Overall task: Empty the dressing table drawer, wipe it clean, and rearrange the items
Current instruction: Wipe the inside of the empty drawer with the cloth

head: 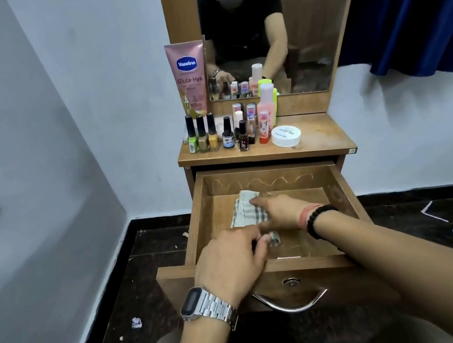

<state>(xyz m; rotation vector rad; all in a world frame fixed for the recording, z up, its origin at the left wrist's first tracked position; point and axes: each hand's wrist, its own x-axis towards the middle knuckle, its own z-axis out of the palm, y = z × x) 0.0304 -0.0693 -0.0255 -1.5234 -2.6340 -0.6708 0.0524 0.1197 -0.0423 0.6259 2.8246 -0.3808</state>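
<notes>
Drawer (337, 183): pulled fully out of the dressing table; wooden, with pale wavy marks along its back wall and a curved metal handle (292, 303) and a small lock (291, 281) on its front panel.
Cloth (248, 211): a grey and white checked cloth lying on the drawer floor, left of centre; nothing else shows in the drawer.
Right hand (277, 212): reaches in from the right, palm down, fingers stretched flat and pressing on the cloth; a black bead bracelet and orange thread sit at the wrist.
Left hand (231, 262): over the drawer's front left corner, fingers curled, fingertips pinching the near edge of the cloth; a silver digital watch is on the wrist.
Table (323, 135): the wooden top above the drawer carries the cosmetics, all gathered on its left half.
Vaseline tube (189, 79): pink Gluta-Hya tube standing upright at the back left, against the mirror frame.
Nail polish bottles (202, 135): a row of three with black caps, green, gold and yellow, at the front left; two darker bottles stand just to their right.
Pink bottles (266, 102): several upright pink and white bottles behind and right of the nail polish.
White jar (285, 135): a round flat white tub, just right of the bottles.
Mirror (309, 24): shows the person's dark shirt and arms.
Floor (152, 272): dark, with small white scraps scattered on it.
Curtain (415, 2): dark blue, hanging at the upper right.
</notes>
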